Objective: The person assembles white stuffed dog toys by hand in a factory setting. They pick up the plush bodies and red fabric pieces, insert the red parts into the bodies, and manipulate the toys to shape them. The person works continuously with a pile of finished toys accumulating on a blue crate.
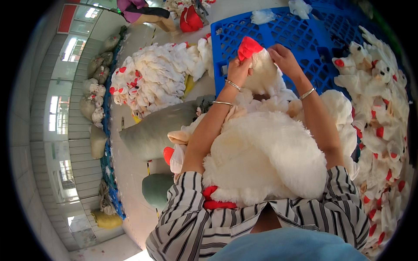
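Observation:
Out in front, my left hand (238,71) grips the side of a white plush toy piece (263,68), just below its red fabric tip (249,47). To the right of that piece, my right hand (284,59) is raised with thumb and fingers drawn together in a pinch. What lies between those fingertips, perhaps a thread or nothing, is too small to make out. A large fluffy white plush body (265,152) rests against me between my forearms. Red fabric (217,199) shows at its lower left edge.
A blue plastic pallet (226,37) lies beyond my hands. Plush skins with red parts form a heap on the floor (152,71) and a long pile at right (379,113). Grey-green sacks (159,130) lie at left. Another person's legs (152,18) appear at the far left.

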The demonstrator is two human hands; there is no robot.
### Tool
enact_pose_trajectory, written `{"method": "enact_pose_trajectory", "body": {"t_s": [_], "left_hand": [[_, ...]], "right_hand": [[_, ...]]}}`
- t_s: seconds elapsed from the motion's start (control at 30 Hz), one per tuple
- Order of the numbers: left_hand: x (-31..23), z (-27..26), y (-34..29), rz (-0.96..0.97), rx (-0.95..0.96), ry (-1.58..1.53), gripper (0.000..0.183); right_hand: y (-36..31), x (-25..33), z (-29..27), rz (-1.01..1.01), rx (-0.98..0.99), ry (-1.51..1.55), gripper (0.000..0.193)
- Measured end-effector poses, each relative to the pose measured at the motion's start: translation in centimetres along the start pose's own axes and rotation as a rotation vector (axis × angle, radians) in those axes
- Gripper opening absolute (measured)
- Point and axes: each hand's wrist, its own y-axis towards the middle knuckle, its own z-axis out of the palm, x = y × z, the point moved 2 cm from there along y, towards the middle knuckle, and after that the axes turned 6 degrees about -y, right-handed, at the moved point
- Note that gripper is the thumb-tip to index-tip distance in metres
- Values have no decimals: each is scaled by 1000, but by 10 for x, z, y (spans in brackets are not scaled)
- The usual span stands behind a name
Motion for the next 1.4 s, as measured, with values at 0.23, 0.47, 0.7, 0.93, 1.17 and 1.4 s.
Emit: {"method": "enact_pose_trajectory", "body": {"t_s": [0.23, 0.47, 0.7, 0.93, 1.17, 1.4], "left_hand": [[-12, 18, -2, 7, 66, -81, 24], [-14, 15, -7, 36, 177, 90, 24], [-18, 30, -12, 200, 259, -68, 36], [-14, 6, 8, 154, 98, 213, 16], [-56, 17, -5, 97, 213, -271, 14], [-40, 26, 0, 39, 211, -356, 13]], "right_hand": [[-11, 7, -10, -41, 216, 29, 30], [-20, 31, -8, -72, 193, 318, 24], [-16, 16, -11, -36, 293, 353, 19], [-10, 15, -11, -36, 139, 72, 24], [-17, -30, 23, -219, 292, -216, 43], [19, -74, -44, -7, -104, -495, 21]]}}
